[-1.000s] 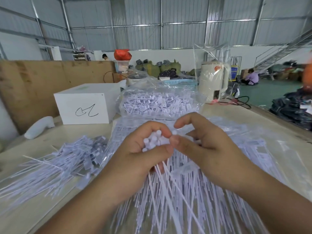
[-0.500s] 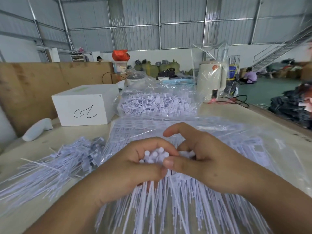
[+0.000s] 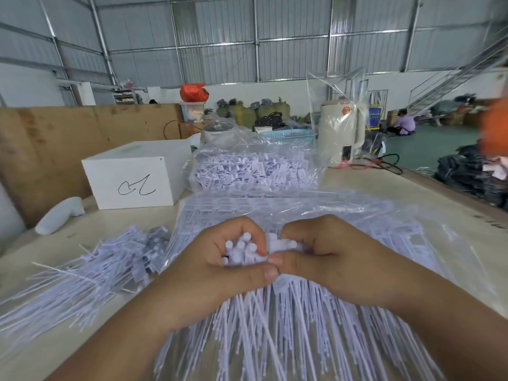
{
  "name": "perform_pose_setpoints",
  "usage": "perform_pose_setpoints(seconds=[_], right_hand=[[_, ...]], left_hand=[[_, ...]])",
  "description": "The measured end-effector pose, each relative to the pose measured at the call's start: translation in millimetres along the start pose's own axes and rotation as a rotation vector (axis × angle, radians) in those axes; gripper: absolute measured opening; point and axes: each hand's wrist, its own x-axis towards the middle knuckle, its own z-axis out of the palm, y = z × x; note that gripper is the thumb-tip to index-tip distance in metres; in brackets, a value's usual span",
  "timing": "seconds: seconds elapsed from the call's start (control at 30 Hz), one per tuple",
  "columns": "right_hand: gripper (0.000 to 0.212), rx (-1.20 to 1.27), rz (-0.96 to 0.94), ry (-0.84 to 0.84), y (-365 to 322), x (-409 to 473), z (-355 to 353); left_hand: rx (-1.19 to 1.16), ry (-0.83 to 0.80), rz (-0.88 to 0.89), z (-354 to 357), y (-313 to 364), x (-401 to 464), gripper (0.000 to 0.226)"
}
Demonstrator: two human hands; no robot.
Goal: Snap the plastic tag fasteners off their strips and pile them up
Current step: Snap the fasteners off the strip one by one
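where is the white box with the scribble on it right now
In the head view the white box sits on the table's far left, beyond the left hand, beside the clear bag of fasteners.

Beige table (image 3: 428,188): white box (image 3: 132,182), bagged fasteners (image 3: 255,171), loose fastener pile (image 3: 90,270), kettle (image 3: 341,133).

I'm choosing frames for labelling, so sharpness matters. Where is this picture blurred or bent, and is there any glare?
Head view: the hands, left and right, and the fasteners they hold are fairly sharp; the loose tails near the bottom edge smear; an orange shape at the right edge is blurred; wall beams bow from the wide lens; the plastic bag shows mild sheen; light is soft and even.
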Motion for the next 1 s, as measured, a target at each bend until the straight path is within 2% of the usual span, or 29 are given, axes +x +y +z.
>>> perform_pose_setpoints(seconds=[0.17, 0.37, 0.57, 0.63, 0.73, 0.77, 0.9, 1.0], right_hand=[[0.042, -0.095, 0.001, 0.236, -4.8, 2.1, 9.1], [0.046, -0.147, 0.024, 0.43, -13.3, 5.2, 26.5], [0.049, 0.084, 0.043, 0.64, -17.9, 7.5, 18.0], [0.047, 0.116, -0.007, 0.54, -16.0, 4.6, 9.4], [0.029, 0.173, -0.034, 0.21, -11.8, -1.1, 9.7], [0.03, 0.134, -0.041, 0.149, -9.6, -1.4, 10.7], [0.061, -0.086, -0.057, 0.087, -5.0, -2.0, 8.4], [0.079, -0.125, -0.028, 0.014, -4.9, -5.1, 5.7]], left_hand=[[0.054, 0.264, 0.097, 10.5, -1.6, 4.6, 0.019], [0.04, 0.386, 0.12, 15.1, 4.4, 4.5, 0.016], [-0.158, 0.539, 0.01, 20.6, 0.6, 7.2, 0.015], [-0.137, 0.477, 0.012, 19.1, 1.2, 6.6, 0.016], [-0.076, 0.35, 0.055, 17.3, 0.3, 5.1, 0.014], [-0.065, 0.313, 0.063, 16.1, -0.5, 4.3, 0.012], [-0.015, 0.196, 0.074, 12.1, 0.4, 2.4, 0.01], [-0.017, 0.09, 0.073, 10.6, 3.0, 2.3, 0.017]])
